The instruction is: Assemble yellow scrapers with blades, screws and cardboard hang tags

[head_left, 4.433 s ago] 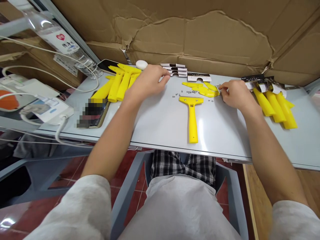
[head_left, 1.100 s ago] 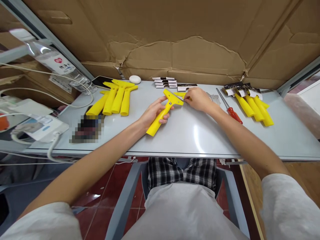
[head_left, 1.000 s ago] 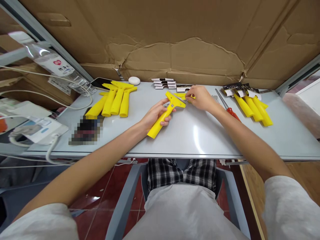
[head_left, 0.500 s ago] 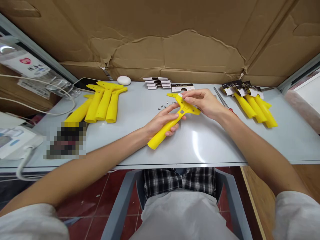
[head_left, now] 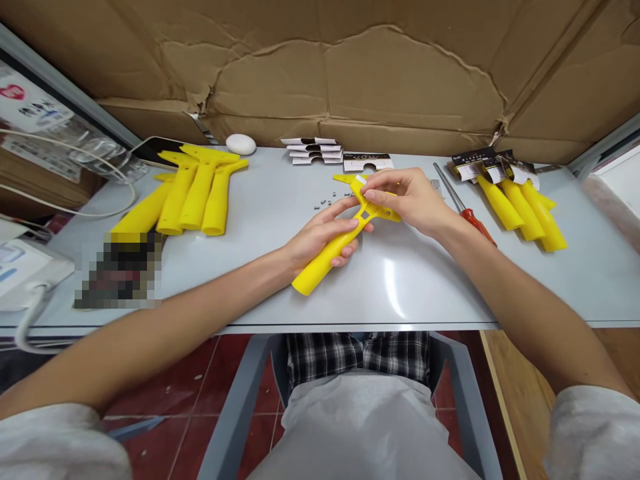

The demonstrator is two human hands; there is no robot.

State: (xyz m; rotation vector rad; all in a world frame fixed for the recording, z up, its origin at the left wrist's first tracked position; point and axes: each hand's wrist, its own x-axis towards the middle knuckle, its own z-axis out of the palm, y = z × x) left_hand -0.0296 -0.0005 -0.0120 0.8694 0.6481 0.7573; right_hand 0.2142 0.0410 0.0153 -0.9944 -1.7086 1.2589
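Note:
My left hand [head_left: 323, 241] is closed around the shaft of a yellow plastic scraper handle [head_left: 325, 263], which slants over the table with its T-shaped head up and away from me. At the head, the thumb and fingertips of my right hand [head_left: 400, 197] are pinched together; what they hold, if anything, is too small to make out. A small white piece [head_left: 359, 181] shows at the head's end. Behind it lies another yellow part [head_left: 345, 178], partly hidden. Several small screws [head_left: 323, 202] are scattered just beyond my left hand.
Several yellow handles [head_left: 193, 197] lie at the left, and others with black-and-white card sleeves [head_left: 515, 207] at the right. A red-handled screwdriver [head_left: 475, 223] rests beside my right forearm. Folded cards [head_left: 313, 152] and a white oval case [head_left: 241, 144] sit near the cardboard wall [head_left: 360, 87].
My view has shifted slightly, uncovering more of the screwdriver's red handle. Both hands stay at the scraper handle, my right fingers still pinched at its head.

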